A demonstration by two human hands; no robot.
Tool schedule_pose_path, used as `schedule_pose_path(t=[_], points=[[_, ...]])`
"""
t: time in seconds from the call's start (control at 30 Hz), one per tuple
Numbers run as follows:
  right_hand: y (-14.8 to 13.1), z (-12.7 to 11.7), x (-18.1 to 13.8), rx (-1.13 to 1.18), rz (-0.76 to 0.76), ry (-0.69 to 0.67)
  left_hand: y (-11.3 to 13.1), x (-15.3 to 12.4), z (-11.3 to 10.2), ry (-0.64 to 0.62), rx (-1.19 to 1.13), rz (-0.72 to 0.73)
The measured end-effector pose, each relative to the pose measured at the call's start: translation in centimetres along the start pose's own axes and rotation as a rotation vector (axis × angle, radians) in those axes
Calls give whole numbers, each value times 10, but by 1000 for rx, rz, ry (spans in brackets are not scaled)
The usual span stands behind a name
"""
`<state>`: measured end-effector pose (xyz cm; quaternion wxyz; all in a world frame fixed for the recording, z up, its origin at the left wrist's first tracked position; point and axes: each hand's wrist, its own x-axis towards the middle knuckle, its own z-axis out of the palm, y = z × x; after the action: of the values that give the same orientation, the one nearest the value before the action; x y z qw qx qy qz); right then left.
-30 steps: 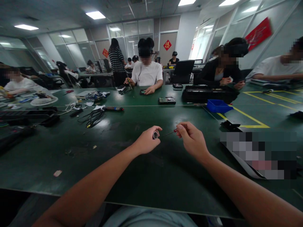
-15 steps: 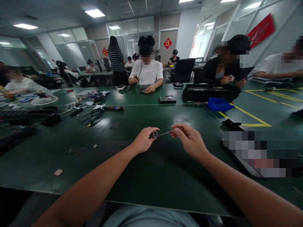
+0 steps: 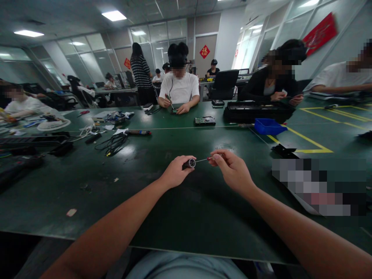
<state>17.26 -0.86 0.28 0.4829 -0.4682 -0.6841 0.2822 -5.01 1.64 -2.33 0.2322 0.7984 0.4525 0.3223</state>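
My left hand (image 3: pixel 175 172) is closed around a dark cylindrical part (image 3: pixel 191 163) with a round, silver-rimmed open end. Most of that part is hidden by my fingers. In my closed right hand (image 3: pixel 234 170) is a screwdriver (image 3: pixel 201 160) with a thin metal shaft and a red section near the fingertips. Its shaft points left, and the tip meets the cylinder near its rim; whether it is inside or just against it I cannot tell. Both hands are above the green table (image 3: pixel 186 209), near its middle.
Ahead lie a hard drive (image 3: pixel 205 121), a blue tray (image 3: pixel 269 126) and a long black casing (image 3: pixel 258 112). A coiled black cable (image 3: pixel 112 145) and a pen-like tool (image 3: pixel 138 132) are on the left. A person (image 3: pixel 178 87) works across the table.
The cylinder's open end has turned slightly and shifted a little right. The screwdriver's shaft lies at a slightly different angle. Both hands keep their grips.
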Motion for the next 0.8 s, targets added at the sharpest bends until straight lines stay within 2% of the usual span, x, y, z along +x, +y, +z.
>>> schedule_pose_path(t=[0.2,0.37,0.6,0.8], points=[[-9,-4,-1,-175,5,-21,-2,0,0,-9,-1,2],[-11,-3,-2,-159,-45,-42,-3,-1,-1,-22,2,6],[-2,-2,1,-73,-2,-116,-4,0,-1,-19,18,-4],[-1,-2,2,-147,22,-102,-4,0,0,-9,9,10]])
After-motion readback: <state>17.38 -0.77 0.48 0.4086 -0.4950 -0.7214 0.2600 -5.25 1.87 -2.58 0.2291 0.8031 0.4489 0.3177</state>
